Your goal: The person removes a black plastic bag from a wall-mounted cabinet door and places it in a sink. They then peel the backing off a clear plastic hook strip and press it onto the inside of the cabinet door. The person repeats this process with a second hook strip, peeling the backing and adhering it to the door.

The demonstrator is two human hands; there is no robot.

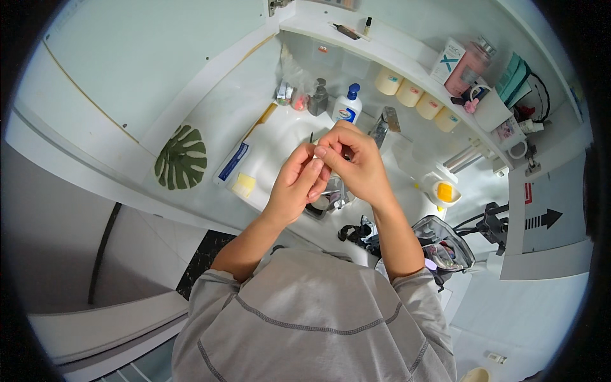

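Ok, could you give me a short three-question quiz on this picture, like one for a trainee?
1. True or false: the left hand and right hand are close together.
2. What colour is the pump top of the white bottle? A) red B) blue C) green
3. Fill in: the green leaf-shaped piece lies to the ____ of both hands.

Key: 1. True. 2. B. 3. Left.

A tiny whitish thing shows between pinched fingertips.
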